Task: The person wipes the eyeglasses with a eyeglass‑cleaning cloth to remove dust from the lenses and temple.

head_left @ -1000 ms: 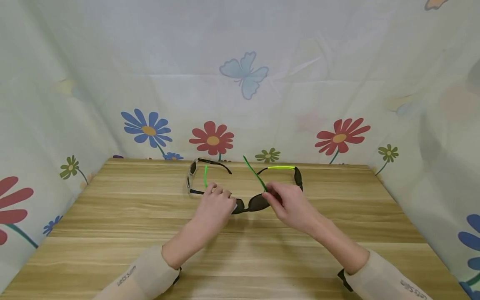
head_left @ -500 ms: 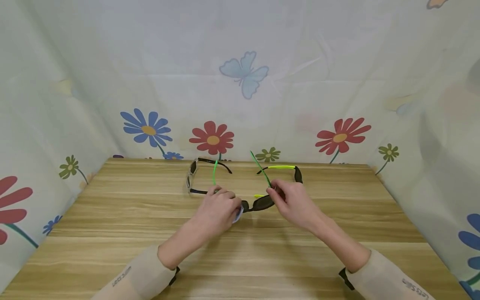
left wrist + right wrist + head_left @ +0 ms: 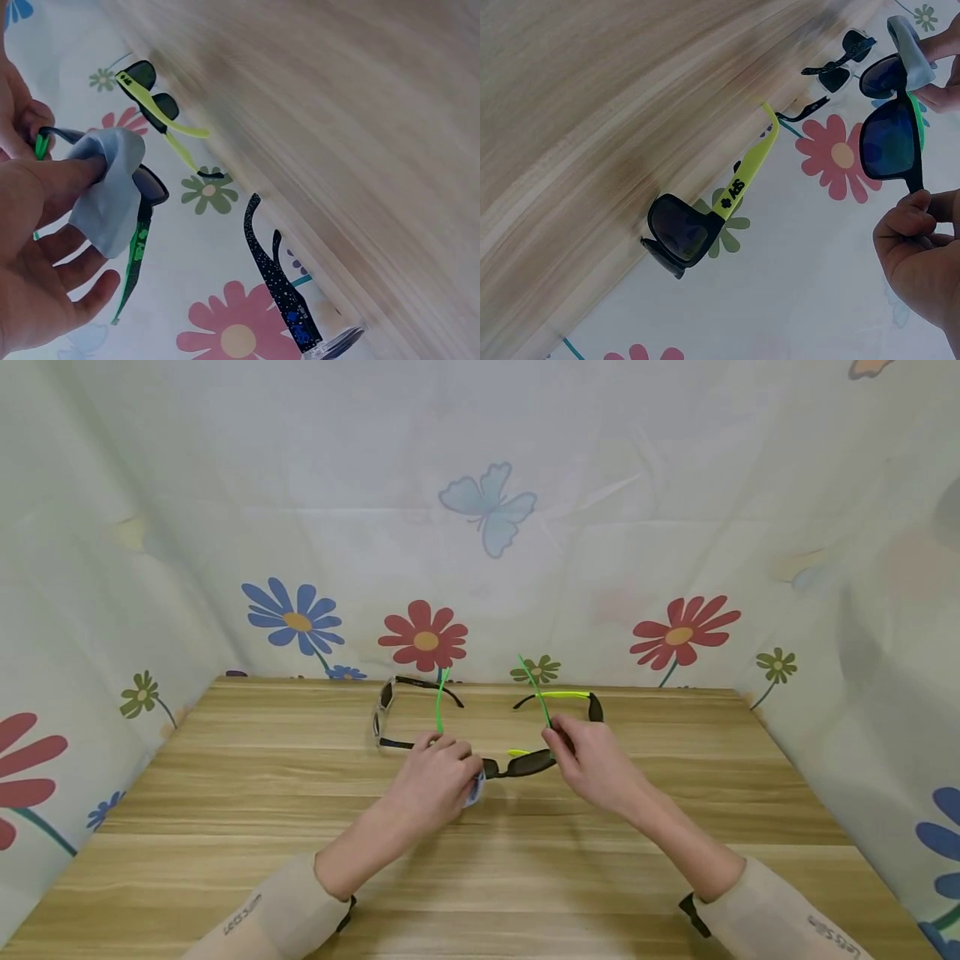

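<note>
While the left hand pinches a pale blue cloth against one lens, the right hand grips the other end of the same green-armed sunglasses, held near the middle of the head view. Grip, as I see it from here: both hands grasping. Left thumb presses on the cloth, some of that hand's other fingers spread apart in the left wrist view; right thumb and fingertips pinch the corner where frame meets arm. Both green arms unfolded, pointing up the frame. Whether the held pair touches the table, cannot tell. Second pair: yellow-armed sunglasses, on the table right of centre, partly hidden behind the right hand and the held pair, arms pointing left. Third pair: clear-framed sunglasses with dark arms, left of centre, arms pointing right, the nearer one running behind the left hand. Beige sleeves with lettering enter from the lower left and lower right. Curtain printed with flowers and a butterfly fills the upper frame.
</note>
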### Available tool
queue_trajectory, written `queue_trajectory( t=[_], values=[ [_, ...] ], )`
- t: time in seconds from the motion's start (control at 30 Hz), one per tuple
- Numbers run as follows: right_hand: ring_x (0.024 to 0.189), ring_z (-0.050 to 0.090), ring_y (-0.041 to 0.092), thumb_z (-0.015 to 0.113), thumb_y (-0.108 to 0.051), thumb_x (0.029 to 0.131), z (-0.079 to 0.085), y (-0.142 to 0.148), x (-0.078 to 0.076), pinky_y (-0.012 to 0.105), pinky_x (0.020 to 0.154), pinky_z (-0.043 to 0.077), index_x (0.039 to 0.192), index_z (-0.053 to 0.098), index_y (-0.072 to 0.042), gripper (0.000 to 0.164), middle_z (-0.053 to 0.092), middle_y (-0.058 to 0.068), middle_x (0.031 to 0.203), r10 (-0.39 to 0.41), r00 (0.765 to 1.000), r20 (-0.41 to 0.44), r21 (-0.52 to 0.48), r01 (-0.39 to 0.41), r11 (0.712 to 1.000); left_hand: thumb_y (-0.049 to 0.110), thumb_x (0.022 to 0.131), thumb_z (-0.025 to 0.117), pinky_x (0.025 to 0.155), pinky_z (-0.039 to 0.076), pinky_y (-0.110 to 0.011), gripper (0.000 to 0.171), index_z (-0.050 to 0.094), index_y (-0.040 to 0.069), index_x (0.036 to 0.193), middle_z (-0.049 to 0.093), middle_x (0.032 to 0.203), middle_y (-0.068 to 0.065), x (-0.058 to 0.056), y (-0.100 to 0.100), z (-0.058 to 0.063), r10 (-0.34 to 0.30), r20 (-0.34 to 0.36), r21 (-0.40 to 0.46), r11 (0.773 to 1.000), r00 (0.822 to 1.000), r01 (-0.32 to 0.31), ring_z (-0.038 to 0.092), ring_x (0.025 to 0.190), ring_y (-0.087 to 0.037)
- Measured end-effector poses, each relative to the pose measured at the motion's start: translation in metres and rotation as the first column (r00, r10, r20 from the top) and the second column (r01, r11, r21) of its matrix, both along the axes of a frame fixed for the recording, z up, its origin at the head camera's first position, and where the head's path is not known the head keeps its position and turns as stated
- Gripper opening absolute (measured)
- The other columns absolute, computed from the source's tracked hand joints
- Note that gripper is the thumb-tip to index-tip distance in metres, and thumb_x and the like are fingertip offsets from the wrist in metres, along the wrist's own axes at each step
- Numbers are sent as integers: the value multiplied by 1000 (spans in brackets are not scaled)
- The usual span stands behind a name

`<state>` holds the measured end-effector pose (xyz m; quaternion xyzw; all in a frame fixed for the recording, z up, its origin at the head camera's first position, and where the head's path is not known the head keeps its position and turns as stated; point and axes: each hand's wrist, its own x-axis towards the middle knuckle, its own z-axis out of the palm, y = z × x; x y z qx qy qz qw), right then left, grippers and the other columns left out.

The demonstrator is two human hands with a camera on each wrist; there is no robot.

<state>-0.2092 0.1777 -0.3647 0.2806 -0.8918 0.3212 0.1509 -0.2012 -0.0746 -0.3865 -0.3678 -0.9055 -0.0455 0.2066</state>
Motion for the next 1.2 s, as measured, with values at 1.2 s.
queue_trajectory(
  t=[1.2],
  values=[
    [55, 47, 11, 69, -11, 99, -4, -2, -3, 29, 53, 42, 128, 63, 4, 33, 54, -6, 69, -113, 994, -3, -7, 113, 994, 20, 90, 80, 93, 45, -42, 9, 76, 13, 94, 75, 96, 1, 2, 1, -1, -57, -102, -105, 993, 993, 46, 69, 93, -17]
  ],
)
